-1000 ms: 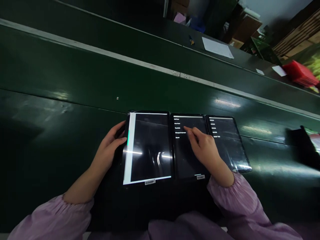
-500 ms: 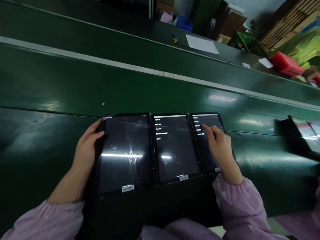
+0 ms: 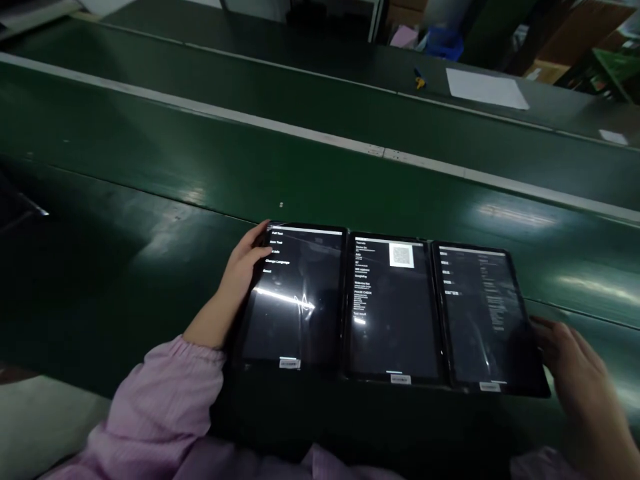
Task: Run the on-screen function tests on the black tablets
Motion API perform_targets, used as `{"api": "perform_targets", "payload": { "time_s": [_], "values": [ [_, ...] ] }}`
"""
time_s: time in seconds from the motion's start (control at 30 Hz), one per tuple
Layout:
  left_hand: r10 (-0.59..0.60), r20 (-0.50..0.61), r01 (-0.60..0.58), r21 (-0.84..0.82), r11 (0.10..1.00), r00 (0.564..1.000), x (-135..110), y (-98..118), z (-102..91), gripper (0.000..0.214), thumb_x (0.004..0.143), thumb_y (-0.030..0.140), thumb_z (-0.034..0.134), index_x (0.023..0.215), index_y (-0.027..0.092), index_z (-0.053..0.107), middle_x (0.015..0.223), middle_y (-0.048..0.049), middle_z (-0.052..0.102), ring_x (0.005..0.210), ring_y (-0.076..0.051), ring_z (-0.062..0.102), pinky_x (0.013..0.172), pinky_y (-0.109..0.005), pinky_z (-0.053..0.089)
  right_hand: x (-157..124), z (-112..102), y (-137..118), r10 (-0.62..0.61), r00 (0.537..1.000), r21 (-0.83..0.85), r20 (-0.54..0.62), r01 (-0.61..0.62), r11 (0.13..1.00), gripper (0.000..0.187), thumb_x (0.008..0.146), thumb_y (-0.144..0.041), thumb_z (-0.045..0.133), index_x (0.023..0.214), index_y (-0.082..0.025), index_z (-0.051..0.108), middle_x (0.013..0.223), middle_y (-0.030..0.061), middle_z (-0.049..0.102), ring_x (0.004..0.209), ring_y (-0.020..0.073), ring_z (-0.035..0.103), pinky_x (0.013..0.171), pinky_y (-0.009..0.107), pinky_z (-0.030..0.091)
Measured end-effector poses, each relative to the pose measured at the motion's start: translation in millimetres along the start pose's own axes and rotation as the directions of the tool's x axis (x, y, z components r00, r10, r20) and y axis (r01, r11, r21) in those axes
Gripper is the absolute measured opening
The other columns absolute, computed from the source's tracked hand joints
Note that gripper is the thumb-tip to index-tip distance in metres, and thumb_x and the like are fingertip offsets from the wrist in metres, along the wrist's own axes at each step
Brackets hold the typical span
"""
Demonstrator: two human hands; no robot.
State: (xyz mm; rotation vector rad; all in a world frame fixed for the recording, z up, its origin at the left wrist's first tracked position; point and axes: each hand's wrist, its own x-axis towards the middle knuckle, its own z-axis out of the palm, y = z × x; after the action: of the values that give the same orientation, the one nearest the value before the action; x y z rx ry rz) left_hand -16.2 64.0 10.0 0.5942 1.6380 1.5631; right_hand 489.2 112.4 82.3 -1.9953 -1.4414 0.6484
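Three tablets lie side by side in a row with screens lit, each with a small barcode label near its lower edge. The left tablet (image 3: 320, 300) shows a short menu and a scribble-like glare. On the middle tablet (image 3: 400, 327) there is an information page with a QR code. Menu lines, partly washed by reflections, show on the right tablet (image 3: 480, 327). My left hand (image 3: 243, 273) grips the left tablet's outer edge, thumb on the front. At the right tablet's outer edge is my right hand (image 3: 575, 360), fingers curled against it, slightly blurred; its thumb is hidden.
The tablets lie on a green work surface (image 3: 200, 160) with a pale strip (image 3: 300, 133) running across. Farther back are a white sheet (image 3: 485, 88), a small yellow-and-blue item (image 3: 419, 81) and a blue bin (image 3: 444, 43). A dark object (image 3: 20, 207) sits at far left.
My right hand has left the right tablet's screen for its outer edge. The left tablet now shows a menu, the middle one an information page. The view has shifted left.
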Motion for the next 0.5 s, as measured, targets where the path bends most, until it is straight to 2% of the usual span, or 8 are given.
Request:
{"api": "perform_targets", "payload": {
  "time_s": [0.1, 0.13, 0.27, 0.4, 0.5],
  "values": [
    [-0.033, -0.016, 0.034, 0.026, 0.999, 0.999, -1, 1, 1.3, 0.064, 0.056, 0.032, 0.083, 0.119, 0.024, 0.079, 0.127, -0.0081, 0.081, 0.132, -0.038, 0.068, 0.12, -0.055, 0.051, 0, 2, 3, 0.212, 0.977, 0.102, -0.024, -0.209, 0.973, 0.054, 0.069, -0.076, 0.075, 0.086, -0.025, 0.071, 0.083, 0.0145, 0.078, 0.075, 0.0308, 0.074, 0.063, 0.044, 0.056],
    [-0.041, -0.03, 0.042, 0.029, 0.999, 0.999, -2, 2, 2.0, 0.063, 0.055, 0.031, 0.083, 0.118, 0.024, 0.079, 0.126, -0.0076, 0.081, 0.13, -0.038, 0.069, 0.12, -0.056, 0.051, 0, 1, 2, 0.234, 0.972, 0.125, -0.012, -0.231, 0.965, 0.053, 0.069, -0.075, 0.076, 0.087, -0.025, 0.072, 0.082, 0.0136, 0.077, 0.075, 0.0301, 0.074, 0.063, 0.043, 0.056],
    [-0.057, -0.054, 0.057, -0.006, 0.998, 0.997, -5, 7, 4.7, 0.059, 0.057, 0.032, 0.081, 0.115, 0.022, 0.079, 0.126, -0.0071, 0.082, 0.134, -0.039, 0.067, 0.124, -0.058, 0.047, -3, -5, 1, 0.255, 0.965, 0.171, 0.062, -0.262, 0.95, 0.054, 0.067, -0.076, 0.077, 0.089, -0.026, 0.073, 0.076, 0.0102, 0.076, 0.073, 0.0284, 0.073, 0.062, 0.04, 0.057],
    [-0.089, -0.072, 0.09, 0.007, 0.996, 0.993, -6, 12, 4.9, 0.055, 0.052, 0.027, 0.08, 0.106, 0.022, 0.081, 0.124, -0.0046, 0.082, 0.138, -0.039, 0.065, 0.128, -0.056, 0.042, -14, -11, 14, 0.238, 0.967, 0.157, 0.093, -0.25, 0.955, 0.063, 0.063, -0.083, 0.074, 0.092, -0.026, 0.075, 0.075, 0.0072, 0.075, 0.075, 0.0291, 0.074, 0.063, 0.04, 0.06],
    [-0.063, -0.075, 0.07, 0.097, 0.993, 0.995, -11, 11, 6.0, 0.051, 0.056, 0.029, 0.077, 0.107, 0.024, 0.082, 0.121, -0.0011, 0.083, 0.135, -0.036, 0.067, 0.125, -0.055, 0.047, -24, -13, 22, 0.153, 0.985, 0.088, 0.075, -0.159, 0.983, 0.067, 0.068, -0.088, 0.067, 0.09, -0.024, 0.075, 0.076, 0.0074, 0.076, 0.074, 0.0277, 0.075, 0.065, 0.039, 0.061]
  ]
}}
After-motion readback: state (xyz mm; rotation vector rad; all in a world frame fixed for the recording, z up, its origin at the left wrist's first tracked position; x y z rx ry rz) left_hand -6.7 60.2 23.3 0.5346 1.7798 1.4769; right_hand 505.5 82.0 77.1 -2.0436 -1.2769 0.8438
